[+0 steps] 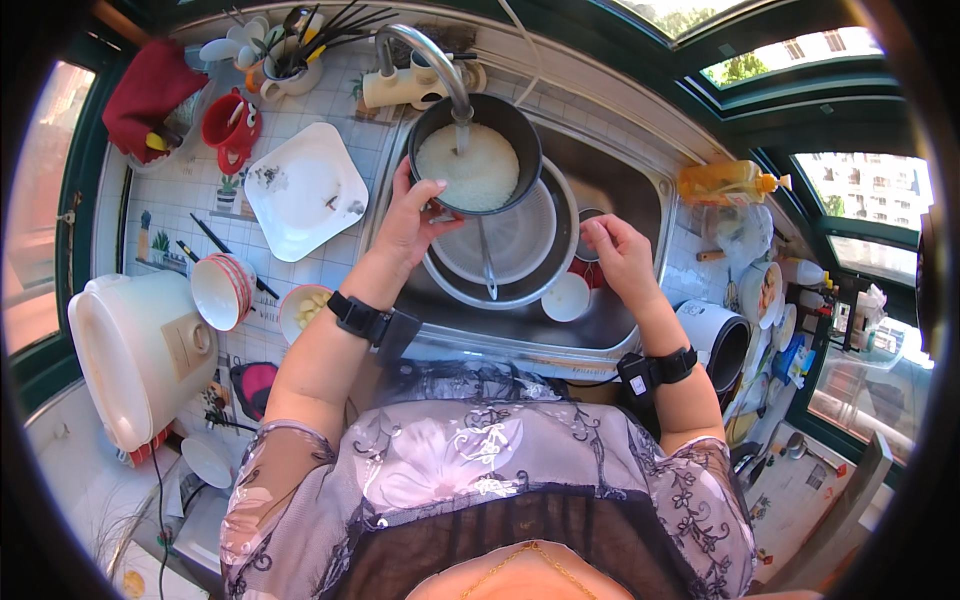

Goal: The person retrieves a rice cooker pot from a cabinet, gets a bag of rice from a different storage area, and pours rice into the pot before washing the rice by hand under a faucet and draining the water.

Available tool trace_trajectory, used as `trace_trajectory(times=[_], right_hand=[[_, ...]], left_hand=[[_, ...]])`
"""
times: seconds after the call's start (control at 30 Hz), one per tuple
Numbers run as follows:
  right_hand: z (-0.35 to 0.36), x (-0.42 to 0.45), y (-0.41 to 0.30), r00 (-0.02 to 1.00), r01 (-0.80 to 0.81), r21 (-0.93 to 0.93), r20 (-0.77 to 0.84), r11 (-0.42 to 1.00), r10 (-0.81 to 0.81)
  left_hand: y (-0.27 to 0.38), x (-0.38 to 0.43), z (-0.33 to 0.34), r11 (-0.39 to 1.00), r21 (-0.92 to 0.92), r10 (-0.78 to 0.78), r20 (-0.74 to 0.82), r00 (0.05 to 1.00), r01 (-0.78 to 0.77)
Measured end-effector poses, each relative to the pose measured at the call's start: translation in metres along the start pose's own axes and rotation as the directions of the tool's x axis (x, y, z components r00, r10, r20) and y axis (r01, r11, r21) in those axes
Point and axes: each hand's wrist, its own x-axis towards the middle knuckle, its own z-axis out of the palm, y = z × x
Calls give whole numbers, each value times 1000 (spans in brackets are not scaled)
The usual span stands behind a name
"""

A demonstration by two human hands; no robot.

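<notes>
My left hand (412, 214) grips the near-left rim of a dark pot (532, 154) of white rice (484, 180), thumb over the edge. The curved metal faucet (431, 49) stands over it, and a thin stream seems to fall onto the rice. Beneath the pot, a white plastic colander (529, 255) sits in a round metal basin (566, 214) in the sink. A slim metal handle (487, 262) shows below the pot; what it belongs to is unclear. My right hand (622, 251) hovers over the sink's right side, fingers curled, nothing visible in them. Below it is a small white bowl (566, 298).
Left of the sink (630, 169) lie a soiled white plate (304, 199), stacked bowls (221, 292), a bowl of peeled garlic (304, 311) and a red mug (231, 127). To the right are a yellow soap bottle (724, 182) and a white cylindrical container (709, 334).
</notes>
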Motion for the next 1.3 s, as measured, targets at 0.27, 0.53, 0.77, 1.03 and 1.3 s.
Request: trace_trajectory(times=[0.27, 0.53, 0.77, 1.03, 1.3], right_hand=[[6, -26, 5, 999, 15, -56, 34, 998, -13], [14, -29, -6, 996, 50, -68, 77, 996, -45], [15, -35, -1, 994, 39, -109, 101, 993, -28], [13, -42, -5, 993, 74, -139, 100, 988, -60], [9, -63, -7, 995, 60, -141, 93, 988, -47]], left_hand=[[9, 7, 2, 998, 7, -61, 84, 995, 61], [-1, 26, -10, 998, 44, -53, -3, 999, 54], [0, 18, -26, 994, 109, 16, -30, 999, -12], [4, 4, -32, 988, 114, 112, -31, 993, -107], [6, 7, -34, 983, 76, 169, -13, 986, -167]])
